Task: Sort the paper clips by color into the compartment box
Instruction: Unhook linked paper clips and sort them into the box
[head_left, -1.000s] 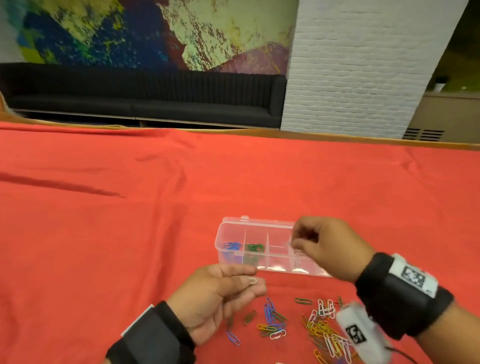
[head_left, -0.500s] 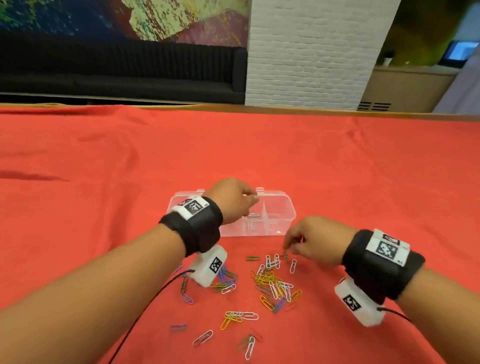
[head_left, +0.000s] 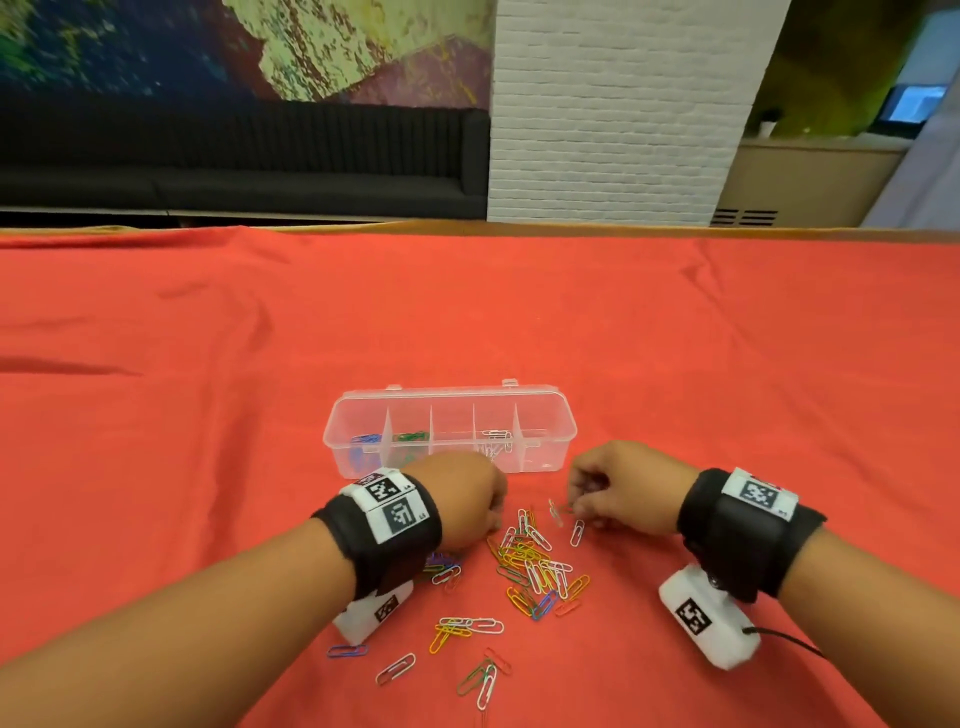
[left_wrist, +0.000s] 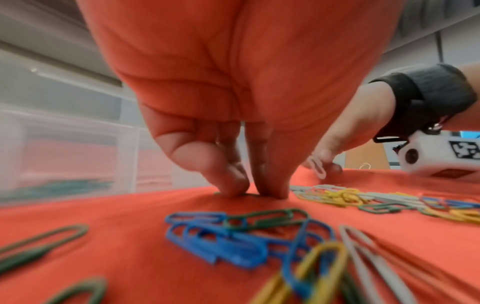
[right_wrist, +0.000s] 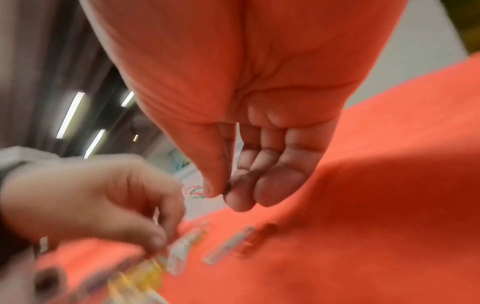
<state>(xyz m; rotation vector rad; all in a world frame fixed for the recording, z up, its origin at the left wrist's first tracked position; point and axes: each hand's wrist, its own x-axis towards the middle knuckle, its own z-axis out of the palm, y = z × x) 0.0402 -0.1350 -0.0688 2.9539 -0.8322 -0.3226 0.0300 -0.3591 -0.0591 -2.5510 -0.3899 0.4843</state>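
Note:
A clear compartment box (head_left: 452, 392) lies on the red cloth and holds blue (head_left: 363, 441), green (head_left: 410, 436) and white clips (head_left: 496, 436) in separate compartments. Just in front of it sits a mixed pile of coloured paper clips (head_left: 535, 566). My left hand (head_left: 496, 512) is down at the pile's left edge. In the left wrist view its fingertips (left_wrist: 250, 192) pinch a green clip (left_wrist: 219, 193) against the cloth. My right hand (head_left: 571, 506) is at the pile's right edge and pinches a white clip (head_left: 555, 512), also seen as the white clip (left_wrist: 318, 169) lifted off the cloth.
More clips lie scattered nearer to me (head_left: 467, 629), with blue and green ones (left_wrist: 221, 236) under my left wrist. The red cloth (head_left: 208, 415) stretches wide on both sides and behind the box. A black sofa (head_left: 234, 156) and a white brick pillar (head_left: 623, 104) stand beyond the table's far edge.
My left hand has come back from over the box down to the pile. My right hand stayed at the pile and now has a white clip raised. The head view has shifted.

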